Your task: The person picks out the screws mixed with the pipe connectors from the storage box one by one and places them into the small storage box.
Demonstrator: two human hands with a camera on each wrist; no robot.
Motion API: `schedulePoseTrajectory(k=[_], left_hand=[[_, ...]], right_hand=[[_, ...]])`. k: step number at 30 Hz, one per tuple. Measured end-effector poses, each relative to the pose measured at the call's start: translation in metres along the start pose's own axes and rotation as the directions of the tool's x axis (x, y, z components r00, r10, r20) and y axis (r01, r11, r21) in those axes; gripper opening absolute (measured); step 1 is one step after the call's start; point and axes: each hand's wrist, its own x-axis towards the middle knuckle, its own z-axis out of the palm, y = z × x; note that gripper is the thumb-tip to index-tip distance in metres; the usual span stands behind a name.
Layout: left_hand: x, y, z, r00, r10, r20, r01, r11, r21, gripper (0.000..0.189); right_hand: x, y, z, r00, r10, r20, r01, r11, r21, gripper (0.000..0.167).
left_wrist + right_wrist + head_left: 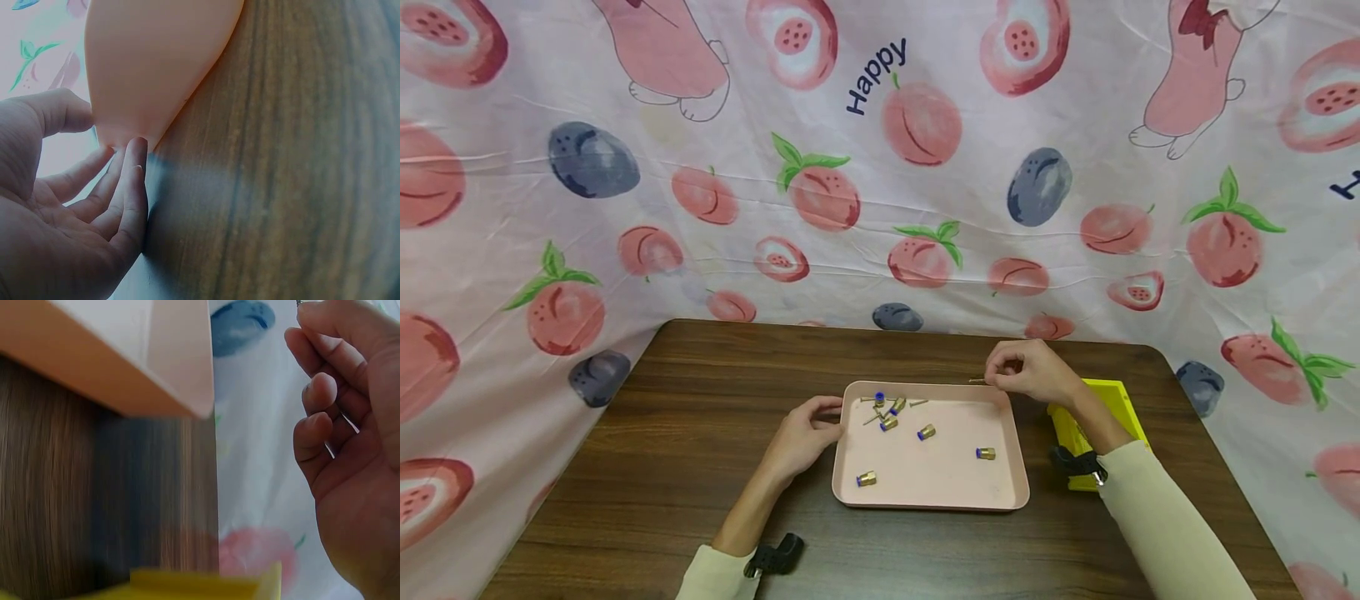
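Note:
A shallow pink tray (pixel 936 483) lies on the table. My left hand (pixel 801 439) grips its left edge, thumb at the rim and fingertips against the outer wall in the left wrist view. Over the tray's far right corner, my right hand (pixel 1033 372) pinches a thin screw (pixel 976 381) between thumb and finger. Only the screw's end shows in the right wrist view. Inside the tray, several brass fittings with blue rings lie scattered, one fitting (pixel 867 478) near the front left, another fitting (pixel 986 453) at right. Several loose screws (pixel 918 403) lie toward the back left.
A yellow bin (pixel 1108 400) stands right of the tray, partly hidden under my right forearm; its contents are mostly hidden. The brown wooden table (pixel 715 375) ends at a fruit-print cloth (pixel 850 292) hanging behind and at both sides.

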Motion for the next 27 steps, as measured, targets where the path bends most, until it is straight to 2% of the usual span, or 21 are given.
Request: schedulePoseTrajectory(k=[5,11,20,27], left_hand=[[0.001,-0.001,0.000,1.000,-0.017,-0.001,0.017,1.000,0.007,0.041],[0.003,-0.004,0.001,1.000,-0.029,-0.006,0.029,1.000,0.008,0.041],[0.003,-0.003,0.002,1.000,-0.030,-0.004,0.030,1.000,0.002,0.042],[0.003,-0.002,0.002,0.999,-0.038,-0.007,0.038,0.999,0.016,0.041]], right_hand=[[-0.017,0.005,-0.017,0.998,0.041,-0.043,-0.043,0.998,-0.035,0.007],[-0.039,0.009,-0.034,0.988,0.104,-0.114,-0.113,0.991,-0.070,0.008],[-0.073,0.016,-0.058,0.965,0.169,-0.201,-0.186,0.980,-0.069,0.005],[-0.098,0.023,-0.073,0.941,0.235,-0.242,-0.266,0.958,-0.103,0.003]])
